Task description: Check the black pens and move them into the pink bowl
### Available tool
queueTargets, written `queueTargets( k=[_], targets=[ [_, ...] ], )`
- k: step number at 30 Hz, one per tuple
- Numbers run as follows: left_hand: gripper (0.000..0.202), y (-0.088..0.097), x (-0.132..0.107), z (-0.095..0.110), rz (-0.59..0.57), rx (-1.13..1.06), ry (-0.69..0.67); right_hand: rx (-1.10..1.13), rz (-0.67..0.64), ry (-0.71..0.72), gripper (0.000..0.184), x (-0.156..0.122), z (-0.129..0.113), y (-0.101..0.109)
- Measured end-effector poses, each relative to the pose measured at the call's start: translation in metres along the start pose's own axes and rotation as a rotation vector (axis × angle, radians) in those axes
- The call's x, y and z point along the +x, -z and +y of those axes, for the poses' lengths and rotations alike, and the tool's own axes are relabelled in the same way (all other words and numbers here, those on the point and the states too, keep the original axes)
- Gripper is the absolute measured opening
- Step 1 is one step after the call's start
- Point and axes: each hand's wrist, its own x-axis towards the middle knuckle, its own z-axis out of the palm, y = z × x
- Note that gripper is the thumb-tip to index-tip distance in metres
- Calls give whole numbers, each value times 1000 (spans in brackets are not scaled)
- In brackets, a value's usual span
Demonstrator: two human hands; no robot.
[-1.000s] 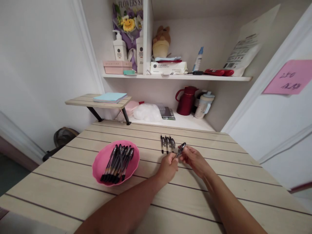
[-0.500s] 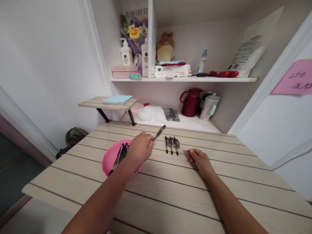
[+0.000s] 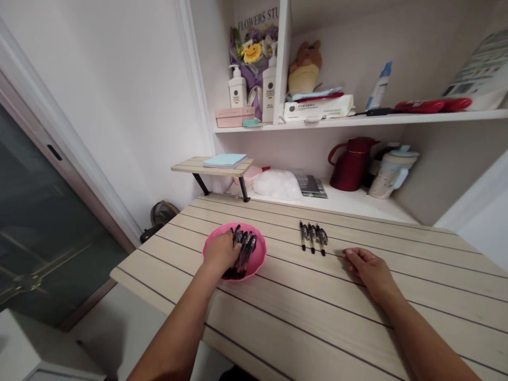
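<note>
My left hand (image 3: pixel 218 253) reaches into a pink bowl (image 3: pixel 260 260) on the slatted wooden table (image 3: pixel 301 312). Its fingers curl down among several black pens (image 3: pixel 246 247) lying in the bowl, and they seem closed on one of them. A short row of black pens (image 3: pixel 311 236) lies side by side on the table right of the bowl. My right hand (image 3: pixel 369 267) rests palm down on the table just right of that row. Its fingers are stretched out and hold nothing.
Behind the table, a small raised shelf carries a blue notebook (image 3: pixel 224 160). A red jug (image 3: pixel 352 164), a white lidded cup (image 3: pixel 391 173) and a white bag (image 3: pixel 277 184) stand at the back. Bottles and boxes fill the upper shelf (image 3: pixel 357 120). A glass door (image 3: pixel 35 222) is left.
Both hands held a pen by the row, then my left hand carried it leftward and down into the pink bowl. My right hand settled flat on the table. The view swung left.
</note>
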Motion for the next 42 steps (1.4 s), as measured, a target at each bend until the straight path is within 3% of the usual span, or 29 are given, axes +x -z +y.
queueTargets(
  k=[3,9,14,20,23,26,29,33,35,36,38,42],
  targets=[
    [37,-2,5,8,-13,9,8,22,13,9,33,-1,-2,0],
    [20,-1,6,17,-50,-25,-112,-2,18,6,33,-1,-5,-2],
    [27,-2,2,16,-50,-45,-180,-97,29,46,32,-7,-12,-5],
    [30,-6,4,10,-29,-31,-145,-485,30,270,31,-15,-27,-14],
    [21,0,3,16,24,-65,-169,-717,22,272,34,-16,-39,-27],
    [19,7,-1,36,10,-308,-282,-908,29,182,36,-13,-50,-43],
    [27,2,-7,70,-131,-720,-377,-975,66,129,31,-10,-55,-56],
    [30,-29,-9,123,-520,-1270,-179,-945,98,111,25,-5,-55,-60],
    [29,-49,-8,145,-619,-1551,-1,-907,109,112,25,-4,-56,-56],
    [28,-58,-7,154,-608,-1667,103,-882,111,118,26,-5,-57,-54],
    [26,-72,-5,169,-562,-1752,178,-824,107,141,27,-9,-60,-50],
    [23,-88,2,180,-479,-1832,186,-655,20,222,29,-33,-60,-48]
  ],
)
